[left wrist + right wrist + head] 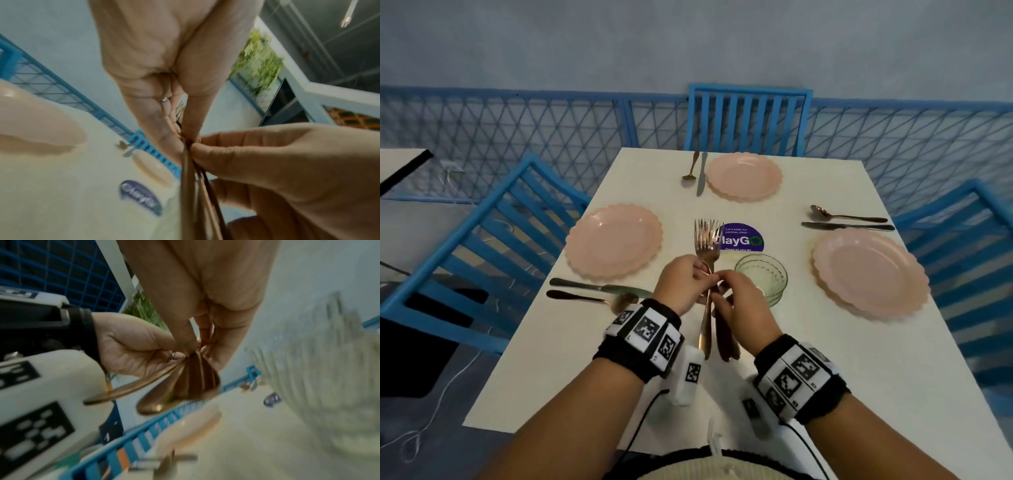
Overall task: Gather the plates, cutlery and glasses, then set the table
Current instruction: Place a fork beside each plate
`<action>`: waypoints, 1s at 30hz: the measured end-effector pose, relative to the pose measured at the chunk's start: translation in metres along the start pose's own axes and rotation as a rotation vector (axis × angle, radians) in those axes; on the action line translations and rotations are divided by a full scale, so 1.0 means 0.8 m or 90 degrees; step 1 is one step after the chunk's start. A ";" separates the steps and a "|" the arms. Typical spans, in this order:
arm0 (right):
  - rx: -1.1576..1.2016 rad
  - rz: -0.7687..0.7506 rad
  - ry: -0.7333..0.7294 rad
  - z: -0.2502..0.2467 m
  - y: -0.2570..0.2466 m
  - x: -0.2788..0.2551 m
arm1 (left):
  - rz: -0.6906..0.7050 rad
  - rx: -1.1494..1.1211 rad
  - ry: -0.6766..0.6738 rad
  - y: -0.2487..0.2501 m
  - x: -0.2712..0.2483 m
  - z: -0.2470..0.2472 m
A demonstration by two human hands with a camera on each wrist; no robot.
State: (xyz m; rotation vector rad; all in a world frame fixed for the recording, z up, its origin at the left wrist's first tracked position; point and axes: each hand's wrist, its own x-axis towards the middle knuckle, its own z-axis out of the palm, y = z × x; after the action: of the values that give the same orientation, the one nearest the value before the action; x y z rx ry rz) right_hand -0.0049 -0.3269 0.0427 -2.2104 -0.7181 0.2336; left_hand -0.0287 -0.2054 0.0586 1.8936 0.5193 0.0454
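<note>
A bunch of copper-coloured forks [707, 240] stands upright over the middle of the white table [825, 359], tines pointing away from me. My left hand [702, 274] grips the bunch at its necks. My right hand [722, 281] pinches the same handles just below. The left wrist view shows the fork handles [187, 186] running down between both hands; in the right wrist view the handles [191, 378] fan out. Three pink plates lie at the left [614, 240], far [743, 175] and right [869, 272], each with a knife and spoon beside it. Stacked greenish glasses [761, 279] stand right of my hands.
Blue slatted chairs stand at the left [482, 246], far [748, 120] and right [962, 240] sides. A purple sticker [743, 238] marks the table's centre. A blue lattice fence [534, 137] runs behind. Another table's corner [400, 164] shows far left.
</note>
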 end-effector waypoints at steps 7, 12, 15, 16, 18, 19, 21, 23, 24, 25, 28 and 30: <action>0.067 0.051 0.135 -0.104 0.014 0.008 | 0.074 -0.207 -0.067 0.077 0.017 0.055; 0.165 0.116 0.156 -0.136 0.057 0.004 | 0.038 -0.235 -0.111 0.089 0.033 0.102; 0.174 0.193 0.199 -0.148 0.096 0.001 | 0.028 -0.185 -0.108 0.092 0.043 0.124; 0.124 0.213 0.210 -0.153 0.113 0.000 | 0.028 -0.173 -0.106 0.092 0.047 0.129; -0.021 0.240 0.192 -0.162 0.149 -0.004 | 0.031 -0.161 -0.104 0.094 0.052 0.136; -0.081 0.247 0.167 -0.164 0.165 -0.008 | 0.030 -0.156 -0.104 0.094 0.055 0.138; -0.178 0.255 0.087 -0.164 0.193 -0.016 | 0.029 -0.146 -0.107 0.094 0.062 0.142; -0.266 0.246 -0.025 -0.154 0.211 -0.023 | 0.025 -0.146 -0.112 0.091 0.066 0.144; -0.298 0.233 -0.069 -0.151 0.221 -0.024 | 0.026 -0.144 -0.114 0.091 0.068 0.147; -0.321 0.218 -0.102 -0.148 0.229 -0.025 | 0.027 -0.139 -0.118 0.091 0.069 0.150; -0.373 0.204 -0.148 -0.146 0.248 -0.027 | 0.026 -0.122 -0.121 0.089 0.070 0.157; -0.404 0.215 -0.168 -0.148 0.256 -0.028 | 0.025 -0.117 -0.124 0.087 0.069 0.161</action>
State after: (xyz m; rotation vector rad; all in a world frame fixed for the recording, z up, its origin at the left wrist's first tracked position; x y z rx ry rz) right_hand 0.1078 -0.5236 -0.0288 -2.9474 -0.6058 0.5326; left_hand 0.0794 -0.3183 0.0602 1.7069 0.3329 -0.0636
